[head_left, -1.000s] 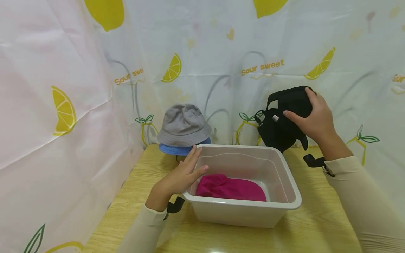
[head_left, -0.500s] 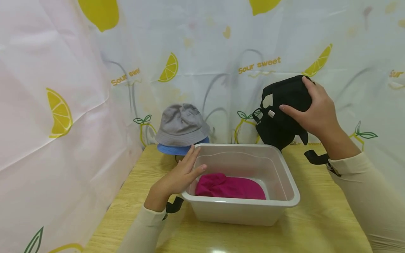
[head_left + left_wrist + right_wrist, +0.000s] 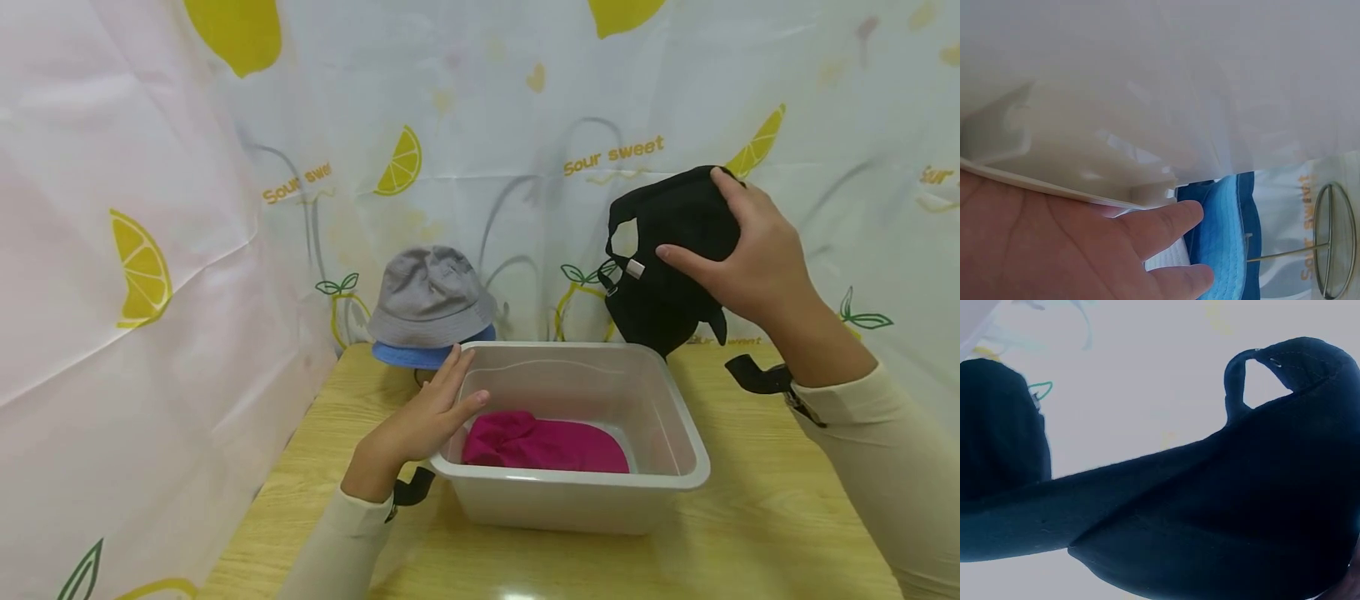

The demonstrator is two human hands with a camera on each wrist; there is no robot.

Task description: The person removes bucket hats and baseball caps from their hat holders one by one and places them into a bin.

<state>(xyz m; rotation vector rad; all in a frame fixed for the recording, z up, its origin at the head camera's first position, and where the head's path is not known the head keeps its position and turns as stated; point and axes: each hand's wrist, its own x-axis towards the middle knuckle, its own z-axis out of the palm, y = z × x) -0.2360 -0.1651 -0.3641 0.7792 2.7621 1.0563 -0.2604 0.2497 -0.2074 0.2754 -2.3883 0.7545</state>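
Observation:
My right hand [image 3: 765, 258] pinches a black cap [image 3: 693, 212] by its crown, thumb in front and fingers over the top. The cap's back opening and strap point left. Beneath it stands another black cap [image 3: 637, 317], partly covered by the held one in the head view. In the right wrist view the held cap [image 3: 1260, 500] fills much of the picture. My left hand [image 3: 412, 425], fingers straight, rests on the left rim of a white plastic basin [image 3: 562, 504]. Inside the basin lies a magenta cap [image 3: 570, 446].
Behind the basin at left, a grey bucket hat [image 3: 431, 300] sits over a blue hat [image 3: 412, 357]. A round wire stand base [image 3: 1332, 240] shows in the left wrist view. The wooden table [image 3: 300, 467] meets a lemon-printed curtain [image 3: 510, 100] at the back.
My right hand has lifted the black cap upward and slightly left, away from the black cap beneath. The left hand stays on the basin rim.

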